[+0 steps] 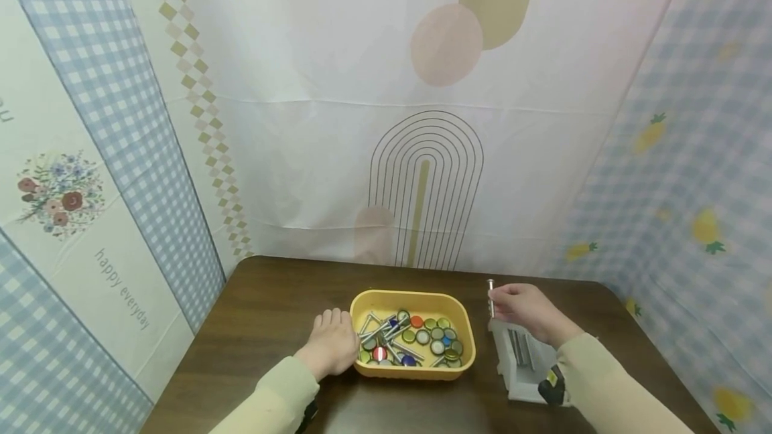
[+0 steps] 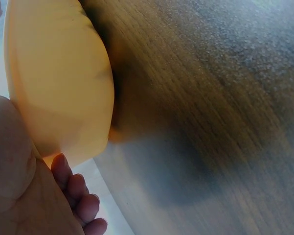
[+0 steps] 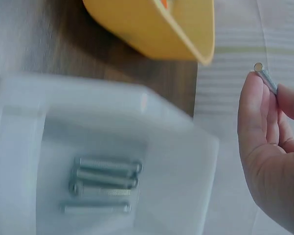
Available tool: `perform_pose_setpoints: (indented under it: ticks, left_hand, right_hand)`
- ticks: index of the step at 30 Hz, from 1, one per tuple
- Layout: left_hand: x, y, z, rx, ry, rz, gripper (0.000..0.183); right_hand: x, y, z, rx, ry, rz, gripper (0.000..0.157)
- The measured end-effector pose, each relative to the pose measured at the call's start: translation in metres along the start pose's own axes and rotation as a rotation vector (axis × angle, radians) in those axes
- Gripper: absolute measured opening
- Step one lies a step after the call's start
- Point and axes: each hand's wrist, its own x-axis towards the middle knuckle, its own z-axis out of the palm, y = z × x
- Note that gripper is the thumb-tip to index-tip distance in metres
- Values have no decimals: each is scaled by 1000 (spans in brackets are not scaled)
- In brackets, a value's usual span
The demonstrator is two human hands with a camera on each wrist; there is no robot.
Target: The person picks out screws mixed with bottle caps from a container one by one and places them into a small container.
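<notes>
My left hand (image 1: 334, 343) grips the left rim of a yellow tray (image 1: 416, 374). In the left wrist view its curled fingers (image 2: 76, 187) lie by the tray's outer wall, with the thumb hidden. Silvery bolts (image 1: 386, 331) and bottle caps of several colours (image 1: 437, 333) lie mixed inside. My right hand (image 1: 531, 310) pinches one bolt (image 1: 491, 299) between thumb and fingertips, head up, above the far end of a white bin (image 1: 509, 380). The right wrist view shows its threaded end. Several bolts (image 3: 107, 176) lie side by side in the bin.
Both containers stand on a dark wooden table (image 1: 271, 300), the white bin just right of the tray. A printed white cloth (image 1: 313, 173) hangs behind the table; blue checked cloth (image 1: 693, 153) hangs to the right.
</notes>
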Motion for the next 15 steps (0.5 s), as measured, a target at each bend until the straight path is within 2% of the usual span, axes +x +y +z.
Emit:
perform_pose_setpoints:
  ticks: [6, 12, 15]
  left_hand:
    - [-1, -1, -1, -8, -6, -6, 26]
    - [-2, -1, -3, -6, -10, -3, 26]
    - [-2, -2, -2, -9, -5, -2, 27]
  right_hand:
    - [0, 15, -19, -69, 67, 33, 37]
    - [1, 31, -25, -256, 123, 74, 24]
    - [2, 37, -23, -351, 116, 101, 20]
